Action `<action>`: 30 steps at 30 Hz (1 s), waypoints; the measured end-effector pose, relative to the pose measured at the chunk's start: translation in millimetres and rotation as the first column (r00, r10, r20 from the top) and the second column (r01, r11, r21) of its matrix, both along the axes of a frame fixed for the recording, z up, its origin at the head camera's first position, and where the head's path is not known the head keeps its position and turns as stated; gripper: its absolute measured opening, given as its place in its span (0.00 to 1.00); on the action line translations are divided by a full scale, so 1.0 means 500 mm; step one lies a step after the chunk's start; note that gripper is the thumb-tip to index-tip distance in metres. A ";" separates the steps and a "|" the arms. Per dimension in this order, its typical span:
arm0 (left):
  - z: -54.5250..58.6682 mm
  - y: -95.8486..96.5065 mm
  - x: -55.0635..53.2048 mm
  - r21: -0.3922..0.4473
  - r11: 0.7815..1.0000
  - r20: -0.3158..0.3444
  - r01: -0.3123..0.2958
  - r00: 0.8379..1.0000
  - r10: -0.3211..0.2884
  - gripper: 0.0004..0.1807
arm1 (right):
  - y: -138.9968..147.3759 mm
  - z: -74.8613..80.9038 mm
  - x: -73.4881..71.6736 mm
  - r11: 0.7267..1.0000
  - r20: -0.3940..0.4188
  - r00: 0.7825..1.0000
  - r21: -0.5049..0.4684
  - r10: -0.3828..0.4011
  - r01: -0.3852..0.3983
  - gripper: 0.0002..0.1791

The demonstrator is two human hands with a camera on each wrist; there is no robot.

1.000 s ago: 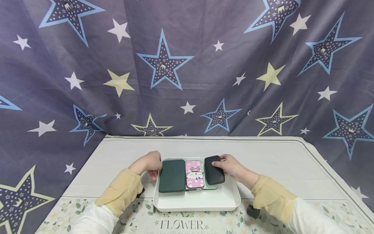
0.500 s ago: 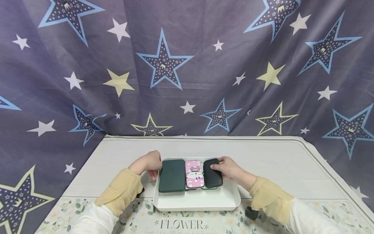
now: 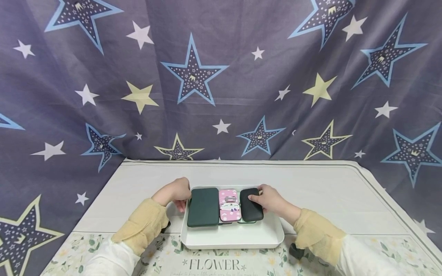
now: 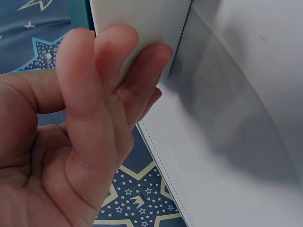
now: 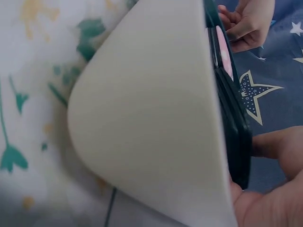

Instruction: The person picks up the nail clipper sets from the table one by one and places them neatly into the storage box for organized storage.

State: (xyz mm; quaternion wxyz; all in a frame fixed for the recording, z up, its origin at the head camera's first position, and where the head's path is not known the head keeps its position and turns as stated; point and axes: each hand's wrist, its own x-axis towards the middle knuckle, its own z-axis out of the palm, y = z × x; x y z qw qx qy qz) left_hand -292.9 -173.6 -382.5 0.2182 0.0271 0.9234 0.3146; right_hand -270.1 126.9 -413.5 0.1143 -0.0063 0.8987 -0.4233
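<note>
A white tray (image 3: 233, 239) holds several flat cases in a row. At its left lies a dark green rectangular case (image 3: 203, 207), beside a pink cartoon-print case (image 3: 230, 206). My right hand (image 3: 272, 200) pinches a black rounded case (image 3: 253, 211) at the tray's right, thumb on top and the other fingers largely hidden at its side. Below the black case only a thin edge of a pale green case (image 3: 249, 222) shows. My left hand (image 3: 176, 193) grips the tray's left edge; the left wrist view shows fingers (image 4: 102, 85) against the outer wall.
The table wears a pale cloth (image 3: 310, 180) with a floral, lettered front band (image 3: 214, 264). A dark curtain with stars (image 3: 221, 76) hangs behind the table. Black wrist-worn devices, such as one by the right sleeve (image 3: 296, 251), sit close to the cloth.
My right hand has lowered the black case, shifting it slightly left and toward me, so it covers most of the pale green one. My left hand and the tray have stayed put.
</note>
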 end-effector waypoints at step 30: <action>0.004 0.004 0.003 0.001 1.000 -0.015 0.002 1.000 -0.002 0.06 | 0.001 -0.005 -0.005 0.974 -0.051 0.995 0.214 0.090 -0.077 0.29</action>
